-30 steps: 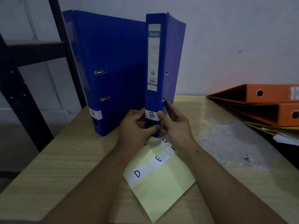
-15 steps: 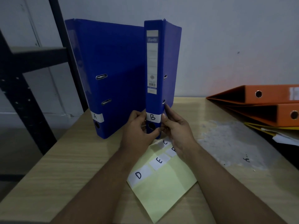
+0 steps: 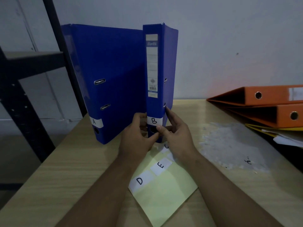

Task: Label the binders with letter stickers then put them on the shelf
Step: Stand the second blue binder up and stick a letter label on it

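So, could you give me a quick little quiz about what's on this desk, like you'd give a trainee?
1. True or false: the orange binders stand upright.
2. Which letter is on the sticker of the blue binder gripped by the left hand and right hand? a) A b) B c) D
3. Fill in: the D sticker lies on a ___ sheet.
Key: 1 false, they lie flat; 2 b; 3 yellow.

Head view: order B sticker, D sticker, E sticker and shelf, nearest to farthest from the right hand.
1. B sticker, on the held binder, by the right hand.
2. E sticker, on the sheet, below it.
3. D sticker, farther down-left.
4. Shelf, far left.
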The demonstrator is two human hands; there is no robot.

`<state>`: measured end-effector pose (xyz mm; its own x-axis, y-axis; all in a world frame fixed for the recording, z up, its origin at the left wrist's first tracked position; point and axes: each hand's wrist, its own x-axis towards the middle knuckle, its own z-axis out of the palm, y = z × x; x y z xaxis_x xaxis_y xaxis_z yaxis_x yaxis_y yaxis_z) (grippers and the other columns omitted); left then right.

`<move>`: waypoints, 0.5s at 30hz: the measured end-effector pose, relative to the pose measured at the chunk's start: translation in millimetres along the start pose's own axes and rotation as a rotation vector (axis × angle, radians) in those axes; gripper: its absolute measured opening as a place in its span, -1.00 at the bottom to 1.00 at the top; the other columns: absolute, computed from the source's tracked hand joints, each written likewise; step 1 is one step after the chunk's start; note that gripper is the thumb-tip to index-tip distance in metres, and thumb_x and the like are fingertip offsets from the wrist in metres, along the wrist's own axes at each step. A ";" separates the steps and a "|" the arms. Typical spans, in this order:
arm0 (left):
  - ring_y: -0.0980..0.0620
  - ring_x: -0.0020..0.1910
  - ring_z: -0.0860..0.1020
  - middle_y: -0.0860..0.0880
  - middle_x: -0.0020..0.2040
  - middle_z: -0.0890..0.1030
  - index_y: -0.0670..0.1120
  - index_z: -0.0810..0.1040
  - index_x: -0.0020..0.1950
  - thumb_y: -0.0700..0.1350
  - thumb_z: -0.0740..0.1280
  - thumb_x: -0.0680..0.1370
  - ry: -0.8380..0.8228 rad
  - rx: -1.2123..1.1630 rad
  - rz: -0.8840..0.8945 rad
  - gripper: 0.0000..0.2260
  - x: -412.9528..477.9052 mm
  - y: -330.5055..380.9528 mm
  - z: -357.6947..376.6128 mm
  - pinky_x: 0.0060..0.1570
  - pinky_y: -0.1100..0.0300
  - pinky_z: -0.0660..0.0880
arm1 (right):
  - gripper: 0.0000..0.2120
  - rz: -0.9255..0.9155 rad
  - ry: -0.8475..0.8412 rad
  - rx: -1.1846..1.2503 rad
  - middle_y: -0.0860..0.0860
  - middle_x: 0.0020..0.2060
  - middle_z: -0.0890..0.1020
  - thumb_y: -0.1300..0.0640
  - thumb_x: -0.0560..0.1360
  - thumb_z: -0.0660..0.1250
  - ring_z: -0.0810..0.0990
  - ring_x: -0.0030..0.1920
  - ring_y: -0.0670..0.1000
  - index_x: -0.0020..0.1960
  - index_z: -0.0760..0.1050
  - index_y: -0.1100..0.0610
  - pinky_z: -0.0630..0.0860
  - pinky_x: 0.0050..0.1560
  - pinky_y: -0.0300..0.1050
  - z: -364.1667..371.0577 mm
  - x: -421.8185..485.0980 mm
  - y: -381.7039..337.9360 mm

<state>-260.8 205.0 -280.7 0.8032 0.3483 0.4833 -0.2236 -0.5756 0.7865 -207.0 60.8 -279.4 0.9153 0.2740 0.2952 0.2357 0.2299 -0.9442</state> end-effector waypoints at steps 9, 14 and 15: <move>0.38 0.12 0.60 0.37 0.12 0.63 0.23 0.50 0.49 0.06 0.57 0.51 0.012 0.064 0.091 -0.44 0.1 -0.7 -1.4 0.05 0.45 0.51 | -0.31 0.025 0.022 -0.036 0.03 0.03 0.78 0.46 0.63 0.33 0.77 0.00 0.10 0.58 0.44 -0.15 0.63 -0.21 -0.23 -0.4 0.8 5.0; 0.37 0.05 0.55 0.24 0.15 0.61 0.15 0.52 0.48 0.14 0.54 0.52 0.028 0.141 0.072 -0.45 4.6 -8.3 2.6 -0.07 0.50 0.46 | -0.33 0.065 0.004 0.002 0.17 -0.01 0.78 0.46 0.64 0.31 0.79 0.01 0.20 0.56 0.46 -0.15 0.70 -0.10 -0.03 0.6 2.5 6.8; 0.34 0.05 0.57 0.21 0.15 0.61 0.15 0.52 0.49 0.15 0.54 0.51 0.030 0.143 0.067 -0.45 5.0 -9.5 2.9 -0.04 0.45 0.49 | -0.33 0.065 0.001 -0.002 0.17 0.00 0.78 0.46 0.64 0.31 0.79 0.02 0.19 0.56 0.46 -0.14 0.72 -0.02 0.07 1.1 2.7 7.4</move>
<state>-253.1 210.1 -286.9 0.7719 0.3261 0.5458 -0.1933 -0.6974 0.6901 -203.1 64.3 -285.4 0.9291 0.2876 0.2327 0.1758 0.2101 -0.9617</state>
